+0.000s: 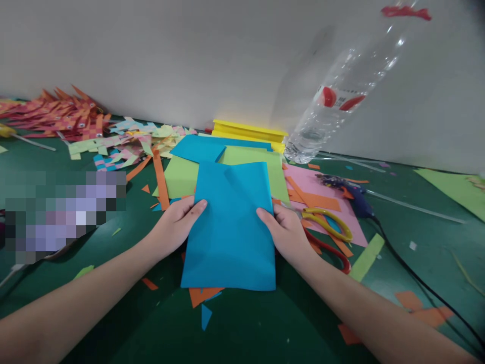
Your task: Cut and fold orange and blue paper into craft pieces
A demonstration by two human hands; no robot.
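Note:
A blue sheet of paper (231, 227) is held up off the green table (246, 328), with its far end folded over towards me. My left hand (176, 225) grips its left edge, thumb on top. My right hand (286, 232) grips the right edge the same way. Under the sheet lie a light green sheet (182, 177), another blue sheet (200, 147) and orange scraps (202, 294).
Yellow-handled scissors (328, 222) and red-handled ones lie on a pink sheet (303, 183) right of my right hand. A blue glue gun (354, 194) with a black cord, a clear plastic bottle (337, 108), a yellow stack (248, 132) and woven paper pieces (71, 119) stand further back.

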